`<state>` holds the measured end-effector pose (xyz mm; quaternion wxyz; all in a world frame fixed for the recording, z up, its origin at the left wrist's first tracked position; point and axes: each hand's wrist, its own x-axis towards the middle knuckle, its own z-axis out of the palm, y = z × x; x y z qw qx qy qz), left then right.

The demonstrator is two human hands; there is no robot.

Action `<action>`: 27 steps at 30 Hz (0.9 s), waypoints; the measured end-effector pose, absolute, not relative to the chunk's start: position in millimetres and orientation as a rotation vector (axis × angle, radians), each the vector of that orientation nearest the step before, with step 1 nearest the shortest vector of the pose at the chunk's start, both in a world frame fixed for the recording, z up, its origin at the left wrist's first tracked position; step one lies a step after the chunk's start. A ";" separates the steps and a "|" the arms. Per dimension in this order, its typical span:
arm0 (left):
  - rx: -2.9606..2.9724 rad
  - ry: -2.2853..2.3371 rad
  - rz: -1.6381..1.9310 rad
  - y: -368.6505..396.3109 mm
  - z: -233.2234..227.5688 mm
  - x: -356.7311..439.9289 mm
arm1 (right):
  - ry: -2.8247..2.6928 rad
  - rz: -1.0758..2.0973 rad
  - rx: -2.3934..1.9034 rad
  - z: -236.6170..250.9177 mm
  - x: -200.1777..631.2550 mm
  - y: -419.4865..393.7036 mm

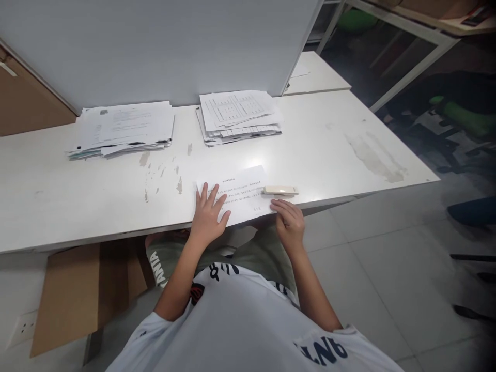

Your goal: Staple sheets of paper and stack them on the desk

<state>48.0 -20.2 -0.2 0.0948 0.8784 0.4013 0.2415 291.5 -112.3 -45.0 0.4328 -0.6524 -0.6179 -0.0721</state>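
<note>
Hands noted first, both at the near edge of the table [318,139]. Left hand [208,217] was spread flat, fingers parted, nothing gripped; the left part of a printed sheet [246,207] was pressed beneath it. Right hand [290,222] was placed at the sheet's near right corner, fingers together and slightly bent; whether paper was pinched by the thumb could not be told.

Sheet was laid slightly askew against the table's near edge, its lower side reaching that edge or a little past. Print was too small to be read. Whether one leaf or several were stacked there could not be made out.

Cream tool, apparently a stapler [281,190], was set along the sheet's right side, just beyond the right fingertips, held by neither hand.

Progress, as judged: positioning of the sheet seemed done, or nearly so. No fold or staple could be made out on it. Any use of the tool was taken to be left, since it was not grasped.

Farther off, two untidy paper piles were noted along the table's far edge: left pile [124,126] toward the far left corner, right pile [238,111] nearer the middle. Behind both, a grey partition [174,46] was seen.
</note>
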 end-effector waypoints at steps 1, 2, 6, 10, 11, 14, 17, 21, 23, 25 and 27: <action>2.610 1.233 0.685 -20.1 -1.0 50.1 | -1.557 -0.190 -1.625 -44.8 291.5 -113.5; 2.613 1.266 0.648 -19.8 -1.3 51.7 | -1.573 -0.195 -1.625 -43.7 291.6 -115.2; 2.660 1.254 0.492 -12.8 4.6 53.3 | -1.526 -0.234 -1.605 -23.6 293.6 -119.1; 2.712 1.163 0.393 -5.2 18.0 67.0 | -1.503 -0.160 -1.656 14.6 300.0 -89.0; 2.718 1.167 0.383 -6.3 20.8 75.5 | -1.537 -0.112 -1.710 21.9 301.8 -74.2; 2.709 1.222 0.357 -20.2 23.0 108.1 | -1.626 0.019 -1.919 28.4 306.4 -23.8; 2.664 1.253 0.328 -40.1 14.4 135.1 | -1.660 0.201 -2.061 17.6 309.0 12.3; 2.717 1.205 0.318 -52.2 -2.9 142.6 | -1.733 0.291 -2.103 2.6 311.1 19.6; 2.764 1.170 0.326 -52.1 -9.2 138.4 | -1.771 0.251 -2.090 0.1 311.2 14.5; 2.786 1.146 0.330 -50.8 -12.2 134.1 | -1.811 0.202 -2.072 0.1 310.1 10.2; 2.793 1.147 0.327 -49.6 -11.8 132.0 | -1.865 0.176 -2.063 1.8 308.0 8.4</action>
